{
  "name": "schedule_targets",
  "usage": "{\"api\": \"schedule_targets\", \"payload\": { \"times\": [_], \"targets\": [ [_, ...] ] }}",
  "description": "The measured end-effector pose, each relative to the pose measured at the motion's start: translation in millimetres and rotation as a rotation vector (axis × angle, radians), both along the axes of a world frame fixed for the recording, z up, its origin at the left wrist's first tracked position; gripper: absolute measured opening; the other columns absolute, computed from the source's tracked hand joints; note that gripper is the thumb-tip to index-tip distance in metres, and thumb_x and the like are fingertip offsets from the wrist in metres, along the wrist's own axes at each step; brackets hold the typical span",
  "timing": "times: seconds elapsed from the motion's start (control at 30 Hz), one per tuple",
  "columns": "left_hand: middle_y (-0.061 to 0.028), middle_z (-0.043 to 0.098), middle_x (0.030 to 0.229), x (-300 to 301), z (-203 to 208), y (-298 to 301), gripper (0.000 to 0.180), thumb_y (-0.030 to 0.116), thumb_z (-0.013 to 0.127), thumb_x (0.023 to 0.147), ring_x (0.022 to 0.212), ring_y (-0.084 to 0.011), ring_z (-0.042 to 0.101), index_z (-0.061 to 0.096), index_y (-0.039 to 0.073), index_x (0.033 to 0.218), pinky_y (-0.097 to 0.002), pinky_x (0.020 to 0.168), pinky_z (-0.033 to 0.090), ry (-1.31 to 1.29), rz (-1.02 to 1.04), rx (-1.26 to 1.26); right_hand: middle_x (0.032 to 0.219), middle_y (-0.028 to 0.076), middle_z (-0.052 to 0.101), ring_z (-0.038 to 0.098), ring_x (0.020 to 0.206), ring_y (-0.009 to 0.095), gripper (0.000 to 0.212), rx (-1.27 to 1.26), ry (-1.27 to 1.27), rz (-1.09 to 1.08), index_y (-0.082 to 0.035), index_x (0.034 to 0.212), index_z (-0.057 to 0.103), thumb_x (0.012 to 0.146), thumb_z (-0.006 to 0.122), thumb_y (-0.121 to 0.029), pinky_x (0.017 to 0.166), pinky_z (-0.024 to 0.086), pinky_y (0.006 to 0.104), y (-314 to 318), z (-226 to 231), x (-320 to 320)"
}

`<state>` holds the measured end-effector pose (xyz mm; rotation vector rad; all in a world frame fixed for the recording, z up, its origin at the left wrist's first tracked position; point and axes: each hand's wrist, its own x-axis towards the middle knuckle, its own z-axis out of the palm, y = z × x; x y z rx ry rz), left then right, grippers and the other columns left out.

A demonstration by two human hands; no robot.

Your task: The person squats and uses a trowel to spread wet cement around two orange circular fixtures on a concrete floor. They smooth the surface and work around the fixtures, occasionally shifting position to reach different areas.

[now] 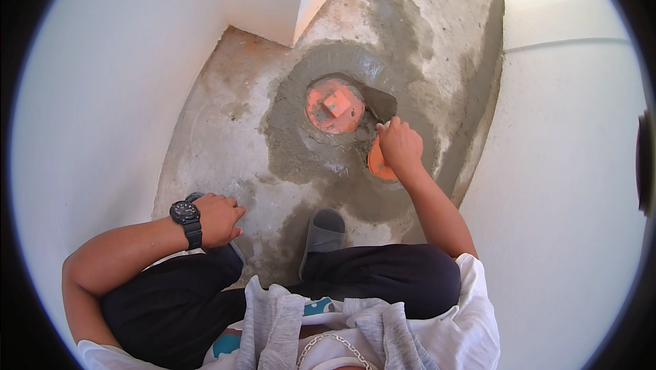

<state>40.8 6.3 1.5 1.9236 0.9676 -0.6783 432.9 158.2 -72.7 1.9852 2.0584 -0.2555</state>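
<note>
Metal trowel in right hand; left hand well apart.

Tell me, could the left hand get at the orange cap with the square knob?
Probably yes, with a forward reach: the left hand looks empty, and only floor and grey mortar lie between it and the cap.

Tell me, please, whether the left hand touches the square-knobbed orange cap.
Apart: the head view shows floor between the left hand and the cap.
</note>
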Motion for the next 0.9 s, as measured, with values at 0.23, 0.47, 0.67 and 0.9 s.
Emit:
{"api": "schedule_targets", "payload": {
  "times": [0.23,0.47,0.67,0.9],
  "targets": [
    [-0.0185,0.067,0.12,0,-2,4,0.051,0.036,0.066,0.092,0.113,-0.0363,0.064,0.061,0.002,0.13,-0.0461,0.1,0.048,0.001,-0.022,-0.002,0.099,0.021,0.07,0.073,0.087,0.037,0.041,-0.029,-0.046,-0.029,-0.002,0.104,0.06,0.102,0.055,-0.043,0.072,0.059,0.0444,-16,15,5],
    [-0.0187,0.067,0.12,2,0,4,0.05,0.035,0.066,0.092,0.112,-0.0369,0.064,0.062,0.002,0.13,-0.0461,0.099,0.049,-0.002,-0.02,-0.023,0.094,0.019,0.07,0.071,0.082,0.038,0.04,0.059,0.045,0.024,-0.002,0.102,0.059,0.1,0.058,-0.043,0.07,0.058,0.0468,-20,-12,-14],
    [-0.0186,0.066,0.12,-3,-1,2,0.051,0.035,0.066,0.092,0.111,-0.0375,0.064,0.061,0.002,0.131,-0.0465,0.098,0.049,-0.03,-0.005,-0.003,0.101,0.022,0.069,0.072,0.084,0.038,0.041,0.032,0.021,-0.032,-0.001,0.105,0.059,0.1,0.058,-0.042,0.072,0.059,0.0461,-25,-24,-13],
    [-0.0183,0.066,0.12,0,-3,7,0.05,0.035,0.067,0.092,0.111,-0.0369,0.064,0.061,0.003,0.13,-0.0464,0.099,0.049,-0.013,-0.024,-0.014,0.106,0.024,0.069,0.072,0.092,0.038,0.046,-0.088,-0.023,-0.15,0.001,0.111,0.057,0.101,0.055,-0.044,0.079,0.059,0.046,-35,7,-10]
  ]
}}
